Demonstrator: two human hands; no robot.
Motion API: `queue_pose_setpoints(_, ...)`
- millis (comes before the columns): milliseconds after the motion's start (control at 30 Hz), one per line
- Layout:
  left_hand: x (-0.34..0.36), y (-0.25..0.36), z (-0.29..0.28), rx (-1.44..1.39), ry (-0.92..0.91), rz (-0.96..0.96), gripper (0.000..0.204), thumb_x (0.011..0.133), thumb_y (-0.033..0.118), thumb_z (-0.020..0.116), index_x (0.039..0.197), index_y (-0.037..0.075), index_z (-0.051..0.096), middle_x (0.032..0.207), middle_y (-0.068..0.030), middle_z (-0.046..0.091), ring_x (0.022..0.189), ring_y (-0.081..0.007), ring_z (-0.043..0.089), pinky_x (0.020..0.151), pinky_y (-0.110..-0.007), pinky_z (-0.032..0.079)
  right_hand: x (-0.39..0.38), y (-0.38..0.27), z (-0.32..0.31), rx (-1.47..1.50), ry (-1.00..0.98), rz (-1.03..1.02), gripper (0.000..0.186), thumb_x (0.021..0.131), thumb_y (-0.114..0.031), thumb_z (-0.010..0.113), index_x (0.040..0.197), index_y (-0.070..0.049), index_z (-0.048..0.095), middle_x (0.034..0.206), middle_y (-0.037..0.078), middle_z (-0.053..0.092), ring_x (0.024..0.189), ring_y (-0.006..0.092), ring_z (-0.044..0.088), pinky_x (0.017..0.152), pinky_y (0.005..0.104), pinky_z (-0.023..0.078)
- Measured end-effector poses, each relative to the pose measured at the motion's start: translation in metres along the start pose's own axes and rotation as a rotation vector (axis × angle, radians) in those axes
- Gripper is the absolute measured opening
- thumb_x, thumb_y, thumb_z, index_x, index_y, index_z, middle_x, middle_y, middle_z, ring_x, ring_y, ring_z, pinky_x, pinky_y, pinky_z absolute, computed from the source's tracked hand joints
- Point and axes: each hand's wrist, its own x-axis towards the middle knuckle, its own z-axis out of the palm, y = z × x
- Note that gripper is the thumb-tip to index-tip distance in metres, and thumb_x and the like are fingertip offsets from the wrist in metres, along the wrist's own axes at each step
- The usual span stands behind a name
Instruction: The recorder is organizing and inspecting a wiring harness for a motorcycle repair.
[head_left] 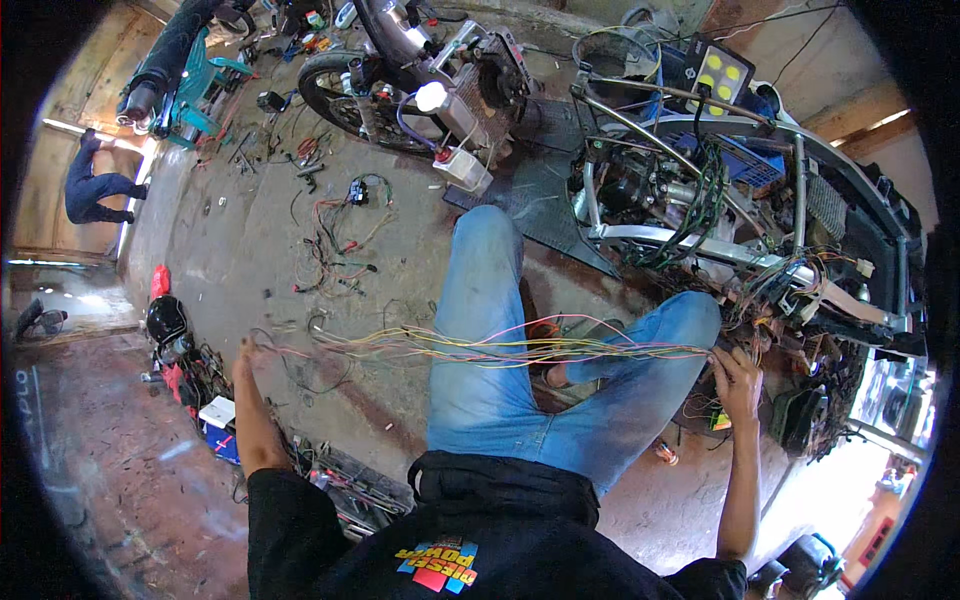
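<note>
Apparently, seen from my remote post, the step in hand is straightening a wire bundle (pixel 470 345); I judge that the next move calls for even tension and careful separation of strands. Toward the left edge of the concrete floor (pixel 230 240), the left hand (pixel 246 352) is blurred (I cannot tell whether it grips). The bundle, thin and pliant in yellow, pink and green, spans the faded denim jeans (pixel 480 290), loosely fanned. The right hand (pixel 738 382) pinches it beyond the knee. Toward the floor's right edge: a tubular metal frame (pixel 800 200).
</note>
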Motion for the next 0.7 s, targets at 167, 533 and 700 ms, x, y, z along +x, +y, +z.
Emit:
queue_pose_setpoints(167, -0.080, -0.034, 0.224, 1.096, -0.052, -0.163, 0.057, 0.093, 0.028, 0.069, 0.147, 0.017, 0.056, 0.108, -0.0157, 0.073, 0.083, -0.0276, 0.071, 0.073, -0.042, 0.058, 0.008, -0.017, -0.028, -0.127, -0.023, -0.006, 0.016, 0.087, -0.012, 0.076, 0.101, -0.003, 0.077, 0.075, 0.012, 0.056, 0.058, 0.0301, 0.059, 0.054, 0.0393, 0.047)
queue_pose_setpoints(533, -0.089, -0.165, 0.479, 0.660, -0.414, 0.306, 0.059, 0.107, 0.054, 0.043, 0.127, 0.004, 0.068, 0.108, -0.0127, 0.072, 0.095, -0.0245, 0.065, 0.092, -0.041, 0.048, 0.005, -0.018, -0.022, -0.073, 0.018, -0.008, 0.017, 0.088, -0.010, 0.075, 0.102, -0.002, 0.076, 0.078, 0.014, 0.060, 0.064, 0.0315, 0.063, 0.056, 0.0396, 0.049)
queue_pose_setpoints(700, -0.107, -0.170, 0.488, 1.272, -0.917, 0.741, 0.061, 0.104, 0.056, 0.047, 0.112, 0.000, 0.070, 0.098, -0.0095, 0.069, 0.090, -0.0231, 0.063, 0.086, -0.038, 0.049, -0.006, -0.011, -0.022, -0.105, -0.003, 0.053, 0.017, 0.088, -0.012, 0.076, 0.102, -0.003, 0.077, 0.079, 0.014, 0.061, 0.065, 0.0319, 0.064, 0.058, 0.0402, 0.049)
